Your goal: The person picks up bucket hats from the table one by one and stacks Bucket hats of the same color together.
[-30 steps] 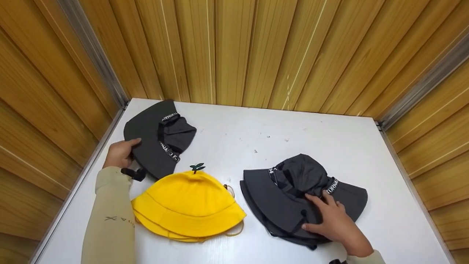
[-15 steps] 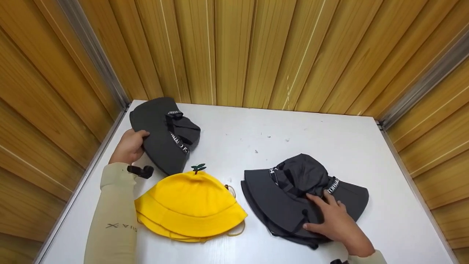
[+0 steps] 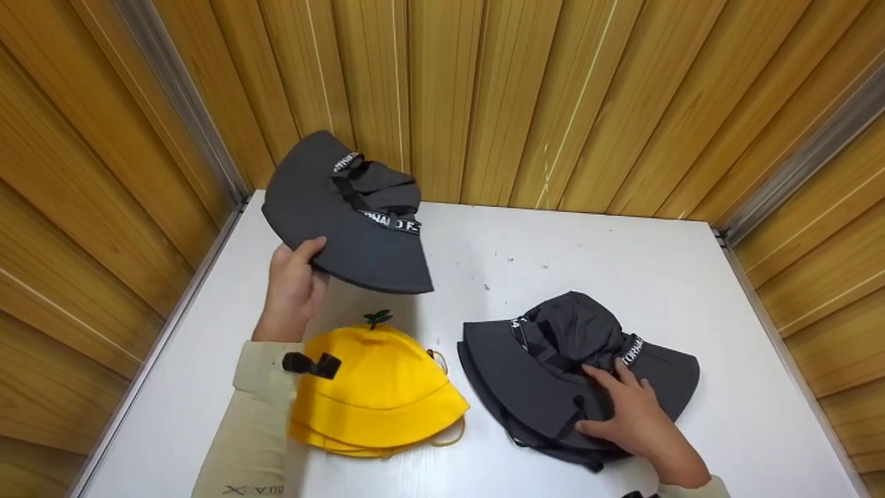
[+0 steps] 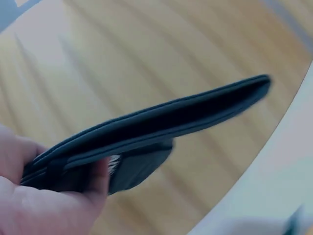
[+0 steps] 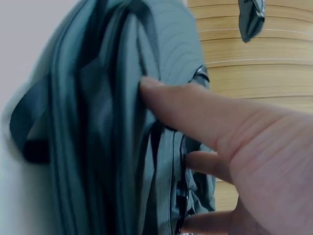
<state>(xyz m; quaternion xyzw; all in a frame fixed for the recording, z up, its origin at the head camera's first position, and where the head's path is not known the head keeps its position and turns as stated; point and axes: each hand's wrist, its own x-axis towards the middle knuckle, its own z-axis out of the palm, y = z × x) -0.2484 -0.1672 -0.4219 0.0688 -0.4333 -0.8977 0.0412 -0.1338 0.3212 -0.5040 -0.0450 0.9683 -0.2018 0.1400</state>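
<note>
A folded dark grey sun hat (image 3: 318, 207) with a lettered band hangs above the back left of the table. My left hand (image 3: 297, 283) pinches its brim edge, thumb on top. In the left wrist view, the doubled brim (image 4: 166, 122) of that hat runs out from the hand. On the right lies a stack of similar dark hats (image 3: 511, 373), crown pointing away. My right hand (image 3: 639, 418) rests on this stack with fingers spread, and its thumb (image 5: 161, 93) touches the brim in the right wrist view. Stacked yellow hats (image 3: 380, 387) with a green sprout ornament (image 3: 377, 318) lie below the left hand.
The white table (image 3: 470, 256) meets a wood-look panel wall (image 3: 442, 104) at the back, with more panels at left and right. Small dark specks mark the tabletop. A cord loop (image 3: 453, 436) sticks out beside the yellow hats.
My left hand has raised the dark hat off the table's back left and carried it right and up, tilting it. The right hand and the other hats stay almost as they were.
</note>
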